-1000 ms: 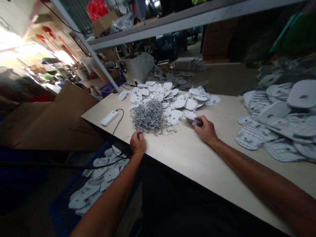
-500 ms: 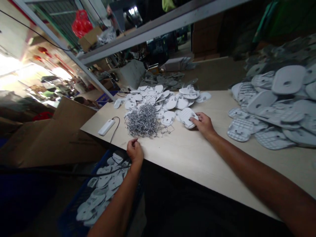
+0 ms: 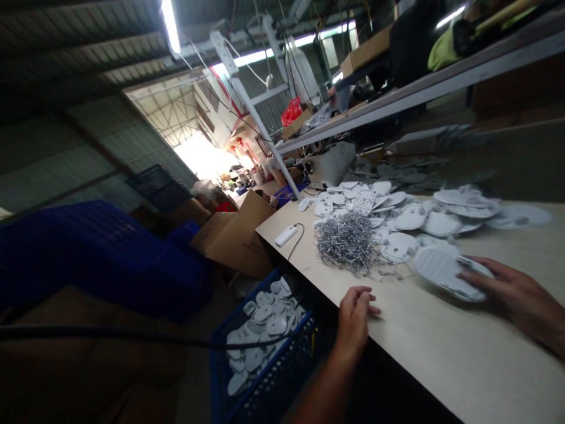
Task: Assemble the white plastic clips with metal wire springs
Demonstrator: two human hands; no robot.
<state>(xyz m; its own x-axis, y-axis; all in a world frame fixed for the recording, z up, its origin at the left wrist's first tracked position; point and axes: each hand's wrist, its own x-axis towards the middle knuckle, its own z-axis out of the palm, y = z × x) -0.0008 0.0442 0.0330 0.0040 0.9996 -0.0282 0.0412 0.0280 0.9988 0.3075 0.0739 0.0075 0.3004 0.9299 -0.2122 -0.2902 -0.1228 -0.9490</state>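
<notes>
In my right hand (image 3: 507,288) is a white plastic plate (image 3: 445,272) with rounded ends and a ribbed face, pinched at its right end just over the table (image 3: 424,330). Motion blurs that hand a little. My left hand (image 3: 356,312) rests at the table's near edge with fingers apart and nothing in them. Beyond it lies a tangled heap of bent metal wire pieces (image 3: 346,240). More white plates (image 3: 410,217) are piled loosely behind and beside the wires.
A white power bank (image 3: 286,236) with a cable lies at the table's left corner. Below the edge stands a blue crate (image 3: 216,377) of white plates. Cardboard (image 3: 242,235) and blue crates (image 3: 110,253) are at the left. A shelf beam (image 3: 397,94) crosses above the table.
My view has swung left, so the scene sits farther right. The right hand still grips the white plate. My left hand's fingers have uncurled.
</notes>
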